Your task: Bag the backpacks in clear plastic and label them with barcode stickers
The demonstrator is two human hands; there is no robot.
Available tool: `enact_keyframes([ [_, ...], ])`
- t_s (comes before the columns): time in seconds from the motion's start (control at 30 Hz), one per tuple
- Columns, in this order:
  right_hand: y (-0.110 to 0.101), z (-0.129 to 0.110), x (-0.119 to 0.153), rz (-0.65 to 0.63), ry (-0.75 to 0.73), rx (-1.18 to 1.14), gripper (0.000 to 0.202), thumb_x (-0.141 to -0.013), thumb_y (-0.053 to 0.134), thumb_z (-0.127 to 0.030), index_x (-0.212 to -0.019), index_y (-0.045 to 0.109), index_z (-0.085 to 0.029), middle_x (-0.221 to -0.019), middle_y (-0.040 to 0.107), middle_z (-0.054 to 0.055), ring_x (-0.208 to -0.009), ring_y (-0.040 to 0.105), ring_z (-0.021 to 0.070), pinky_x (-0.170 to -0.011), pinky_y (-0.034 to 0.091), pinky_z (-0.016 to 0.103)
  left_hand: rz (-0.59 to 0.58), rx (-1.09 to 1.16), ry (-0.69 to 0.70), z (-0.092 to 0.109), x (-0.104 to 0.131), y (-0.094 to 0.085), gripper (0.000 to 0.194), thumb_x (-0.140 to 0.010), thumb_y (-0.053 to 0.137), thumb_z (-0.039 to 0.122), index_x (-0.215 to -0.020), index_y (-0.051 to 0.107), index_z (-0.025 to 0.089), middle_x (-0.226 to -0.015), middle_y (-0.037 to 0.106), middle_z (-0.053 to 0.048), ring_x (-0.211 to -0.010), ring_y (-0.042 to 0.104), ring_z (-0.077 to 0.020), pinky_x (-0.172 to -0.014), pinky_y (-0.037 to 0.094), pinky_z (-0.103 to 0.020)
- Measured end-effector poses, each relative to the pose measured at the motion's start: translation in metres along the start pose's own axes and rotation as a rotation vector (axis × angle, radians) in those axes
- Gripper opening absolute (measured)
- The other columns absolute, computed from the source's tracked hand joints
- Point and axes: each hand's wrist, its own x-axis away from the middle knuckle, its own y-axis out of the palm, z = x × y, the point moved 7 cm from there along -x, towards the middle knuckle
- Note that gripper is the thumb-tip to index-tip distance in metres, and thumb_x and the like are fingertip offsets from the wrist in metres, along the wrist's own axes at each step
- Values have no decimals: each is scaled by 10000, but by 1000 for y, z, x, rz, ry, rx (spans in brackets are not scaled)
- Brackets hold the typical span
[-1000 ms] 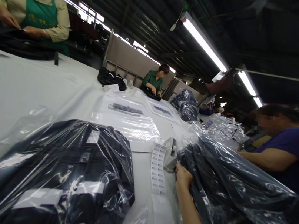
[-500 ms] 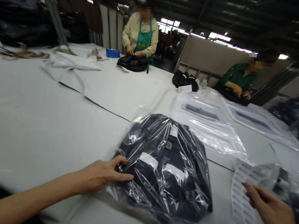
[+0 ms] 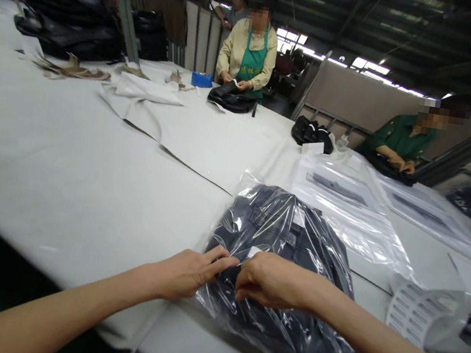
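Note:
A dark folded garment in a clear plastic bag [image 3: 270,329] lies in front of me, with white tags showing through the film. My left hand [image 3: 197,271] rests on the bag's left side, fingers stretched out and apart. Close to its fingertips, my right hand [image 3: 267,278] is bent over the bag with its fingers pinched. A thin white edge, like that of a small sticker, shows at the pinch; most of it is hidden. To the right, a curled strip of printed labels [image 3: 412,315] lies on the white table [image 3: 83,189].
Flat clear bags [image 3: 346,205] lie beyond the garment. Across the table, a person in a green apron [image 3: 253,55] and another in a green shirt [image 3: 405,137] handle black items. Brown and white scraps [image 3: 75,67], a blue box [image 3: 201,80] and dark piles [image 3: 69,16] are farther off.
My right hand has moved left from the label strip to the bag, beside my left hand. The left hand stays on the bag. The view has turned slightly, shifting everything rightward.

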Motion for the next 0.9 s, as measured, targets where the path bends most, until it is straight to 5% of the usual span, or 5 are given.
enact_keyframes([
  [0.33,33,28,-28,29,259,280,208,-739,582,-347,-692,683,-172,-643,678,72,-590,613,208,-490,305,267,55,-145,146,7,10,7,430,-833,507,127,-1139,443,421,-1204,415,-20,-717,575,-150,-500,406,-221],
  [0.57,7,79,-31,246,479,26,501,-555,685,-630,-832,614,-218,-673,649,11,-622,587,188,-514,329,241,51,-202,224,6,14,24,480,-827,451,85,-1210,456,374,-1350,384,-97,-773,587,-192,-604,508,-301],
  [0.73,-14,137,100,836,799,27,300,-833,467,-438,-1018,568,-224,-947,654,50,-865,601,201,-759,432,300,218,138,120,-34,59,8,578,-834,410,145,-1315,354,461,-1477,250,-16,-1059,533,-281,-856,487,-449],
  [0.83,37,171,204,1058,1185,24,504,-807,413,-540,-1123,528,-165,-1081,615,137,-1007,570,281,-895,409,403,507,630,-418,-98,63,-7,439,-900,411,395,-1329,318,392,-1378,405,-48,-1157,493,-278,-944,448,-445],
  [0.9,92,194,233,985,1325,-252,625,-780,393,-602,-1187,489,-138,-1044,633,157,-947,605,298,-851,441,417,481,981,-661,-117,37,0,586,-846,466,563,-1332,311,277,-1245,520,-98,-1061,570,-267,-884,497,-397],
])
